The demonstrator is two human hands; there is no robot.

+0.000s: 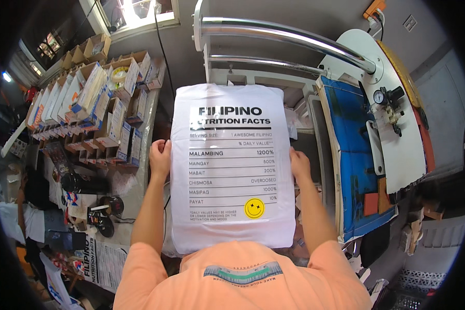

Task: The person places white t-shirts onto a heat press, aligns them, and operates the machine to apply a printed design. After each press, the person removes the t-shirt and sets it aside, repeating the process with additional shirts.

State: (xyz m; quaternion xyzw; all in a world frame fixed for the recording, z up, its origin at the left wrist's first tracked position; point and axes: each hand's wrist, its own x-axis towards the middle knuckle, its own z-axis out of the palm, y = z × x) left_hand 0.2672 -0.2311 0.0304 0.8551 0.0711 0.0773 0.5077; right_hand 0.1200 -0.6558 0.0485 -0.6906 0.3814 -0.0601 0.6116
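Note:
A white shirt (232, 235) lies stretched over a flat rectangular platen in front of me, its edges hanging over the sides. On it is a black-lettered print (231, 168) with thin lines and a yellow smiley face (254, 208). Glossy reflections show near the upper part of the print, as from a clear film. My left hand (160, 154) grips the shirt's left edge with curled fingers. Across from it, my right hand (299, 164) closes on the right edge, its fingertips partly hidden by the fabric.
Left, cardboard bins (95, 111) with packets stand on a long table. A black device (80, 183) and a sheet with a similar print (108, 263) sit nearer. Metal bars (289, 39) span the far side. At right are a blue-covered panel (354, 175) and a pressure gauge (380, 96).

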